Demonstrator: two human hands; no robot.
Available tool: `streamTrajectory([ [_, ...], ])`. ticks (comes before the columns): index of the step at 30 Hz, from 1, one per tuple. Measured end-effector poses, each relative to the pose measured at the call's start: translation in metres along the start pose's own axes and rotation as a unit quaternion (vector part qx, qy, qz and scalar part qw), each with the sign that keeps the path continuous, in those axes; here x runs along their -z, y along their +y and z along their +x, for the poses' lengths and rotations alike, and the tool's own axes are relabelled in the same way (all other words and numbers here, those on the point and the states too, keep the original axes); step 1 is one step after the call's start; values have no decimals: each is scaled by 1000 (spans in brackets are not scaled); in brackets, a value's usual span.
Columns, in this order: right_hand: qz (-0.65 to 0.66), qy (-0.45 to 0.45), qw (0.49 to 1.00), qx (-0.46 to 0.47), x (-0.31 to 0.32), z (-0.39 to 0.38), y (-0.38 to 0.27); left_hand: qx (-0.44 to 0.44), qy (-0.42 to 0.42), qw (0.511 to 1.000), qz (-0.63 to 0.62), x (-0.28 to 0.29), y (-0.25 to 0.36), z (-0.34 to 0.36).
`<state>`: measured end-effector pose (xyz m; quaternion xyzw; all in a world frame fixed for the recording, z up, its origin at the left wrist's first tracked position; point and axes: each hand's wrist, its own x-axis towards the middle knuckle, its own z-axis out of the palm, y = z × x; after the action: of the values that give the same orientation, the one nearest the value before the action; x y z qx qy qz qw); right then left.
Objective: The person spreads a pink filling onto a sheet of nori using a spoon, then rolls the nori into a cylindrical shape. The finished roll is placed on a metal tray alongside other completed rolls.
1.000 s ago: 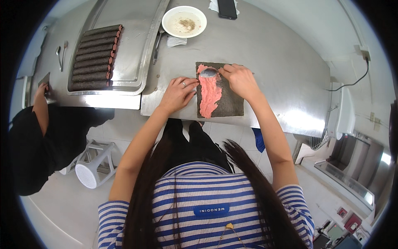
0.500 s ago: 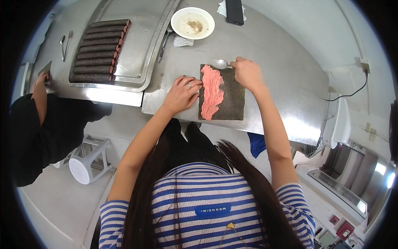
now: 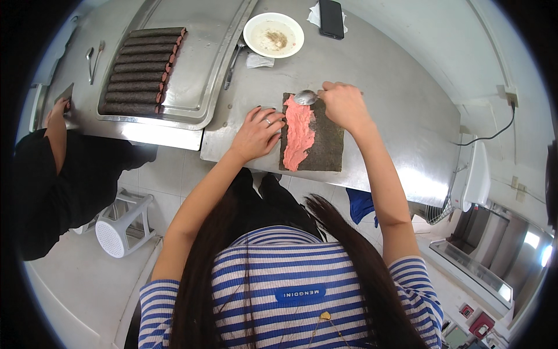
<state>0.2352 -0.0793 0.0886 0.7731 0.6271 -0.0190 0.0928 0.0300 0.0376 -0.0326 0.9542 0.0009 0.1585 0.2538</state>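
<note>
A dark seaweed sheet (image 3: pixel 328 148) lies flat on the metal table in front of me. Pink paste (image 3: pixel 299 136) covers its left half in a rough upright strip. My right hand (image 3: pixel 344 106) is closed round the handle of a metal spoon (image 3: pixel 306 97), whose bowl rests at the far end of the paste. Beside the sheet's left edge, my left hand (image 3: pixel 260 132) lies with fingers stretched out, the tips touching or very near that edge. It holds nothing.
Several filled seaweed rolls (image 3: pixel 139 75) lie in a metal tray (image 3: pixel 200 87) at the left. Beyond the sheet stand a white bowl of cloudy liquid (image 3: pixel 273 36) and a black phone (image 3: pixel 331 18). A co-worker's hand (image 3: pixel 58 111) is at far left, above a white stool (image 3: pixel 119 227).
My right hand has moved slightly left, bringing the spoon from beyond the sheet's far edge onto the top of the paste. My left hand stays almost where it was.
</note>
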Motion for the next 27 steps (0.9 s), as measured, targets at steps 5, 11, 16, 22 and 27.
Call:
streamTrajectory([
  [5,1,2,1000,0,-23,9,-6,1,-3,1000,6,-3,-1,2],
  [11,62,-17,994,-93,-3,-13,4,8,-1,1000,13,-4,-1,0],
  [16,93,21,995,-39,-24,-37,7,5,-4,1000,15,-3,0,1],
  [22,79,66,994,-40,-49,-28,14,3,-7,1000,16,-1,1,0],
  [27,61,75,994,-55,-55,-21,24,5,-8,1000,17,-3,-1,-1],
])
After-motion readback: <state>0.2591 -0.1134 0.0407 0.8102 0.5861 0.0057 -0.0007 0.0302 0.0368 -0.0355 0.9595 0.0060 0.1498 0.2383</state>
